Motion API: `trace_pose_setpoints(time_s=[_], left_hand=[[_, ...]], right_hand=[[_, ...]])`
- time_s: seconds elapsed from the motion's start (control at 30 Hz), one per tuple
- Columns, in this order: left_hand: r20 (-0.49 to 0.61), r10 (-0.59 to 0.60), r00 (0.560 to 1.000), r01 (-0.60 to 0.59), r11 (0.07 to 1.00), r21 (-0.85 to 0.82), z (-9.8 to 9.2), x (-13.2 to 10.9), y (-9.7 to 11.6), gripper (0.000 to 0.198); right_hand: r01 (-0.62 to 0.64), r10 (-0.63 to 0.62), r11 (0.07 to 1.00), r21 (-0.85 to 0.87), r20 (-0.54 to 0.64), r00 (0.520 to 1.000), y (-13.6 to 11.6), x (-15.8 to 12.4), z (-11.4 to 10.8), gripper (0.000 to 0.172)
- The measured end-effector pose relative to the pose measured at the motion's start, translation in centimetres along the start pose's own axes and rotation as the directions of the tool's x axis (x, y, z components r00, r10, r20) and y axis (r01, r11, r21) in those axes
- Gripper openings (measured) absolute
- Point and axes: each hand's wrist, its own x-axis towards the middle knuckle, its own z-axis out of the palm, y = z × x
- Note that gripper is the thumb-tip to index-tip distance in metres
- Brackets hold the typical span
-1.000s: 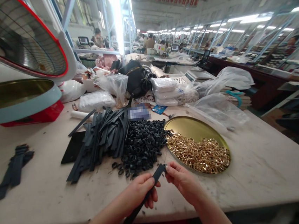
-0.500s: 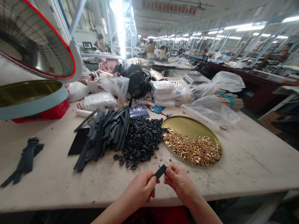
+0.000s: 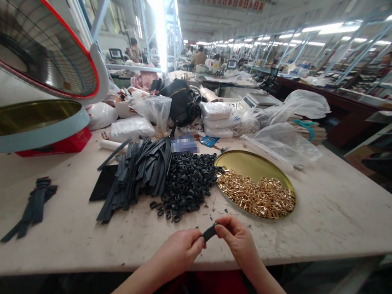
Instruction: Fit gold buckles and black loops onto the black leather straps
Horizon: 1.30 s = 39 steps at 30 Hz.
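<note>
A short dark strap point(image 3: 210, 233) is stretched between my two hands, just above the front part of the table. My left hand point(image 3: 184, 248) is closed on its left end, thumb on top. The fingers of my right hand point(image 3: 237, 237) pinch the other end, where a small part is hidden by the fingertips. Beyond my hands lies a heap of small black loops point(image 3: 189, 184), with long dark strips point(image 3: 139, 171) piled to its left. Gold-coloured metal pieces point(image 3: 259, 198) cover the near part of a round gold tray point(image 3: 242, 161) at the right.
A smaller bundle of dark strips point(image 3: 37, 204) lies at the left on the pale table point(image 3: 74, 251). A fan point(image 3: 34, 47) leans over a large round tin point(image 3: 31, 135). Plastic bags point(image 3: 279, 143), a black bag point(image 3: 181, 102) and wrapped packs point(image 3: 216, 117) crowd the back.
The strap now looks slightly bent, where it was flat before. My right hand has turned a little, its fingers curling over the strap's end. The camera view has shifted slightly.
</note>
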Motion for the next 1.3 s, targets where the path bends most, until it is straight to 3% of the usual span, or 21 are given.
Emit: trace_pose_setpoints(time_s=[0.1, 0.33, 0.47, 0.57, 0.67, 0.73, 0.83, 0.9, 0.93, 0.97, 1.0, 1.1, 1.3], left_hand=[[0.009, 0.019, 1.0, -0.018, 0.999, -0.027, 0.0, 0.2, 0.0, 0.033], [-0.053, -0.023, 0.998, 0.023, 1.0, 0.015, 1.5, 1.6, -1.2, 0.032], [-0.068, -0.048, 0.997, 0.041, 0.995, -0.092, 1.6, 1.7, -1.1, 0.03], [-0.039, -0.069, 0.997, 0.06, 0.976, -0.209, 1.7, 1.5, -1.2, 0.043], [-0.11, -0.034, 0.993, 0.005, 0.967, -0.255, 2.2, 1.5, -1.7, 0.05], [-0.146, 0.004, 0.989, -0.043, 0.963, -0.265, 2.4, 1.7, -2.1, 0.044], [-0.128, -0.003, 0.992, -0.021, 0.982, -0.188, 2.2, 2.2, -2.4, 0.032], [-0.138, -0.036, 0.99, 0.021, 0.993, -0.113, 1.8, 2.5, -2.4, 0.03], [-0.151, -0.053, 0.987, 0.04, 0.995, -0.093, 1.6, 2.7, -2.4, 0.029], [-0.158, -0.064, 0.985, 0.05, 0.994, -0.093, 1.4, 2.8, -2.4, 0.027], [-0.162, -0.073, 0.984, 0.056, 0.993, -0.108, 1.3, 3.0, -2.5, 0.026], [-0.159, -0.091, 0.983, 0.06, 0.98, -0.191, 1.3, 3.5, -2.6, 0.025], [-0.099, -0.104, 0.99, 0.072, 0.955, -0.288, 1.1, 3.8, -2.5, 0.023]], right_hand=[[0.067, -0.071, 0.994, -0.089, -0.04, 0.997, 0.3, 0.1, 0.4, 0.017], [-0.09, 0.082, 0.989, 0.118, 0.071, 0.994, 1.0, 0.2, 1.8, 0.033], [-0.107, 0.104, 0.973, 0.205, 0.023, 0.994, 1.0, 0.2, 1.9, 0.045], [-0.07, 0.077, 0.965, 0.252, -0.017, 0.997, 1.0, -0.2, 2.4, 0.047], [-0.01, 0.012, 0.992, 0.122, -0.018, 1.0, 1.2, -1.0, 3.2, 0.051], [0.042, -0.042, 0.999, 0.011, 0.001, 0.999, 1.3, -1.3, 3.3, 0.054], [0.162, -0.156, 0.976, -0.143, 0.055, 0.986, 1.2, -0.2, 1.8, 0.052], [0.211, -0.21, 0.91, -0.356, 0.043, 0.977, 0.8, 1.9, -0.4, 0.04], [0.207, -0.238, 0.834, -0.512, 0.005, 0.971, 0.5, 3.3, -1.6, 0.03], [0.194, -0.264, 0.698, -0.69, 0.003, 0.964, 0.3, 4.8, -2.8, 0.025], [0.177, -0.285, 0.503, -0.846, 0.031, 0.958, 0.1, 6.4, -3.9, 0.023], [0.19, -0.267, 0.342, -0.92, 0.099, 0.959, -0.3, 10.7, -5.8, 0.02], [0.32, -0.165, 0.231, -0.919, 0.287, 0.943, -0.6, 14.6, -5.2, 0.021]])
